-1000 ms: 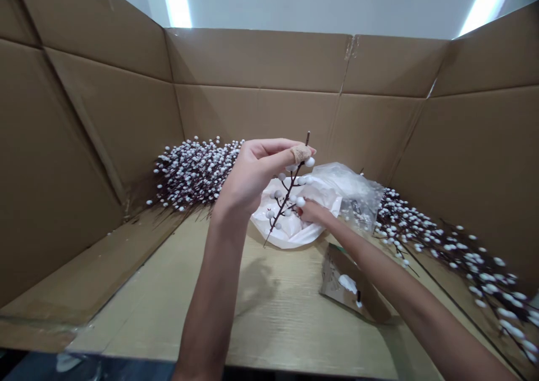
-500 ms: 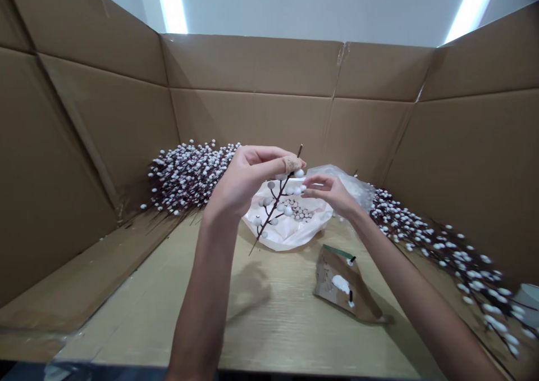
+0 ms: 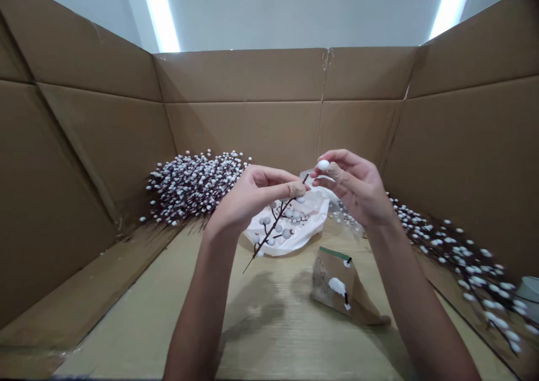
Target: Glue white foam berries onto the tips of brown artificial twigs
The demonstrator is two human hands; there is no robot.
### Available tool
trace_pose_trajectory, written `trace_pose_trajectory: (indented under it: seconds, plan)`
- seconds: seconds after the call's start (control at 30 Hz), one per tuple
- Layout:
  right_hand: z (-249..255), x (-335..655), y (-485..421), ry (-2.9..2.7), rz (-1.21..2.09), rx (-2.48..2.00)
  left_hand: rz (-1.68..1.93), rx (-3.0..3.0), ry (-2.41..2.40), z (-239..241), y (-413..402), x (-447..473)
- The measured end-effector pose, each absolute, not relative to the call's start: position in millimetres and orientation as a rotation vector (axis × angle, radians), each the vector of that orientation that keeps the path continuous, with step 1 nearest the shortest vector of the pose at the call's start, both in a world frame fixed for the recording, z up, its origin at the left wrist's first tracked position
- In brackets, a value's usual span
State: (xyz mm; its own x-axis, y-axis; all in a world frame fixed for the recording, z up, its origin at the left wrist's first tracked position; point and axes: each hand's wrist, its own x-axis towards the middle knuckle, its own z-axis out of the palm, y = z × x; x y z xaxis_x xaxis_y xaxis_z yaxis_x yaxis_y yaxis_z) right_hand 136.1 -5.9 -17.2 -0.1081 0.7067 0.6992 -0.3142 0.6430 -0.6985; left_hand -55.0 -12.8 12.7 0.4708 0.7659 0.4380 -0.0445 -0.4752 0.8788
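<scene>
My left hand (image 3: 256, 198) pinches a dark artificial berry twig (image 3: 274, 223) near its upper end, a beige wrapping on the thumb. The twig slants down to the left and bears several white berries on short side stems. Up and to the right of its tip, my right hand (image 3: 357, 187) holds one white berry (image 3: 323, 165) between thumb and fingertips; that thumb is wrapped too. Behind the twig lies a white plastic bag (image 3: 314, 229) spread open with loose white berries in it. The berry and the twig tip are close but apart.
A brown cardboard piece (image 3: 332, 285) with white glue smears stands on the table (image 3: 269, 325). Many berry stems (image 3: 193, 184) are heaped at back left, more berry branches (image 3: 455, 257) lie along the right. Clear plastic (image 3: 347, 218) sits behind my right hand. Cardboard walls (image 3: 244, 77) enclose the table.
My right hand has moved up and right from beside the twig and now shows a white berry in its fingers. My left hand still holds the twig, slightly lower in view.
</scene>
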Motion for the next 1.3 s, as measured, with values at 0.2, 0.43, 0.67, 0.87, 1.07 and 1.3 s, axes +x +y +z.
trace_pose_trajectory:
  seconds: [0.2,0.43,0.67,0.87,1.07,1.3]
  plan:
    - [-14.1,140.0,-16.5,-1.54,0.822,-0.365,1.085,1.8,0.662,13.1,-15.8,-49.8]
    - [-11.8,141.0,-22.3,-1.569,0.839,-0.323,1.109,1.816,0.668,12.0,-17.2,-43.9]
    - [-13.8,140.4,-20.3,-1.574,0.882,-0.318,1.123,1.849,0.654,11.9,-19.2,-43.7]
    - [-13.6,139.9,-22.1,-1.583,0.865,-0.339,1.126,1.868,0.676,12.1,-21.0,-45.9]
    - [-15.2,137.3,-21.8,-1.555,0.825,-0.375,1.157,1.877,0.702,12.4,-23.2,-45.3]
    - [-17.3,132.7,-20.7,-1.549,0.787,-0.42,1.199,1.93,0.718,13.3,-26.5,-45.8]
